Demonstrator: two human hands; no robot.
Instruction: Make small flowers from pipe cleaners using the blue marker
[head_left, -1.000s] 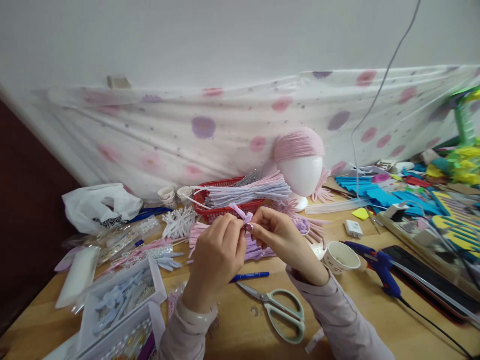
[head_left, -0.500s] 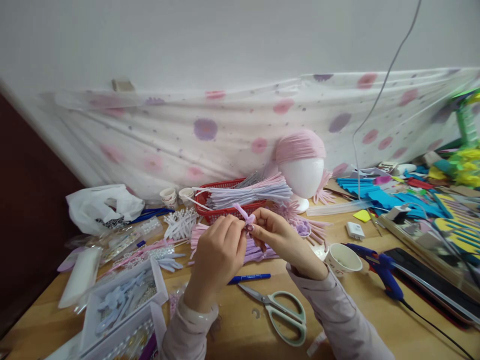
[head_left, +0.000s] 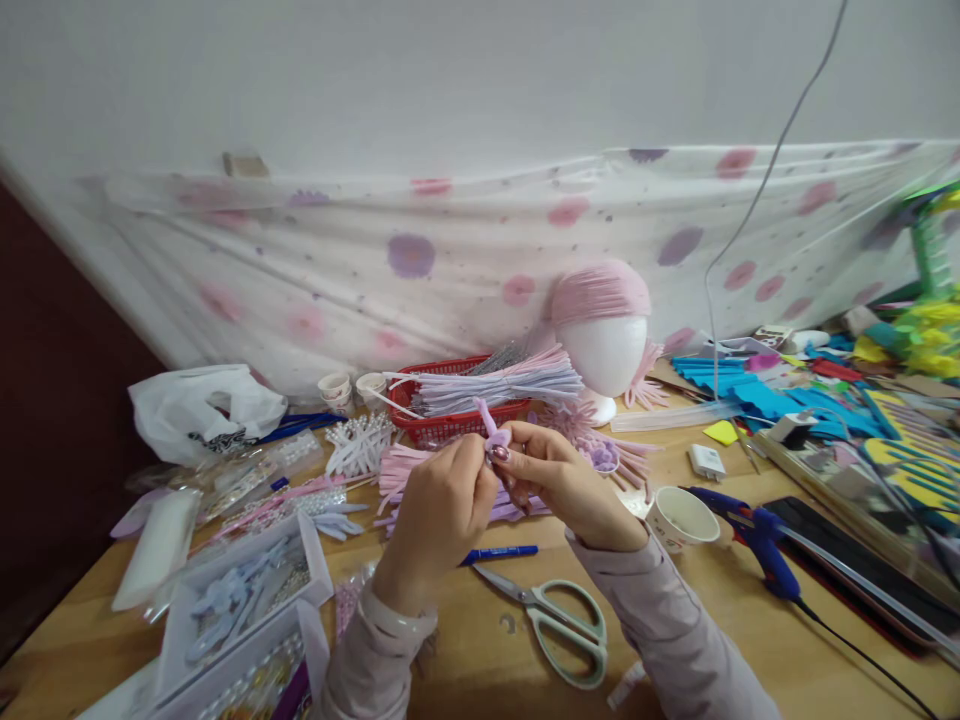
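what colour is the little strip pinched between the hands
Pale pink-lilac; the strip shows best in the head view.

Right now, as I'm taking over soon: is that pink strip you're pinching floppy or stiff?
Probably fairly stiff: the pink strip stands up unsupported above the left hand and right hand. Likely light, since fingertips alone seem to hold it.

A plain white wall [head_left: 450, 80] rises behind the wooden table [head_left: 750, 640].

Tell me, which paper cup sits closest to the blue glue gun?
The lone cup beside the right hand; the other two stand left of the red basket.
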